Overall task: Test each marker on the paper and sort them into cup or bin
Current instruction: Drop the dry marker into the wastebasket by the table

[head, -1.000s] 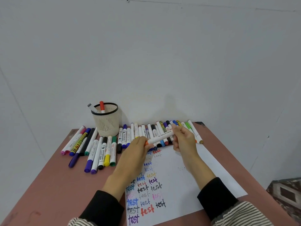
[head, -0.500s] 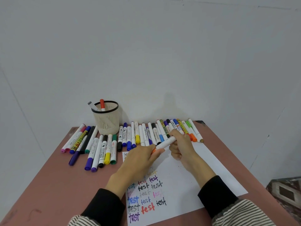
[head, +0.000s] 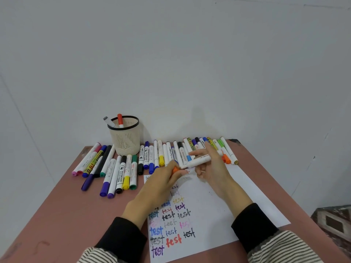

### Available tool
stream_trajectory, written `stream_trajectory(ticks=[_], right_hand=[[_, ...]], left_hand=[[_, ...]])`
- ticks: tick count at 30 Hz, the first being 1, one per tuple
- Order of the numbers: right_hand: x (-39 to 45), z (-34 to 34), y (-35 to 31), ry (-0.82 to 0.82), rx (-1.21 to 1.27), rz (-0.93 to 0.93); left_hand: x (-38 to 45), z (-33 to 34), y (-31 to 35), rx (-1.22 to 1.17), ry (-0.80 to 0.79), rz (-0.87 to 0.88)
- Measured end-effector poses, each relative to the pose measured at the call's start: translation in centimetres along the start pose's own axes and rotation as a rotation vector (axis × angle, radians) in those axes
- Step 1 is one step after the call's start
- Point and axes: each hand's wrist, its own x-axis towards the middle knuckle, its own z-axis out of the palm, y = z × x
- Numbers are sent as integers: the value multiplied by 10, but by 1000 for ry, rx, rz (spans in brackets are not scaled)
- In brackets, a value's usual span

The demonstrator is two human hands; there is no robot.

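Note:
A white marker [head: 197, 161] with an orange cap [head: 175, 170] is held over the top of the paper [head: 218, 202]. My right hand [head: 214, 171] grips its white barrel. My left hand [head: 163, 185] pinches the orange cap at the marker's left end. The paper lies on the brown table [head: 72, 215] and carries several coloured "test" words down its left side. A cream mesh cup [head: 125, 137] with a black rim stands at the back left, holding a red-capped marker [head: 120, 120] and a grey-capped one [head: 108, 121].
Several markers [head: 106, 168] lie in a group left of the paper, below the cup. A long row of markers [head: 190, 149] runs along the table's far edge by the white wall. A patterned object [head: 334, 223] sits low at the right, off the table.
Both hands have brought the marker down and toward me, from over the marker row to just above the paper's top. The view has tilted down a little.

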Motion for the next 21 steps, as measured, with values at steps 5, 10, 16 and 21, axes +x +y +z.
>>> stream_trajectory(ticks=[5,10,16,21], right_hand=[[3,-4,2,80,182,-42],[0,8,14,95,-234,-98],[4,9,26,127,-367,-59],[3,12,29,84,-446,-92]], left_hand=[[0,-2,-2,-309,310,-144],[3,-4,-4,-356,379,-274],[5,-3,-9,-371,359,-296],[6,-3,-9,-350,346,-290]])
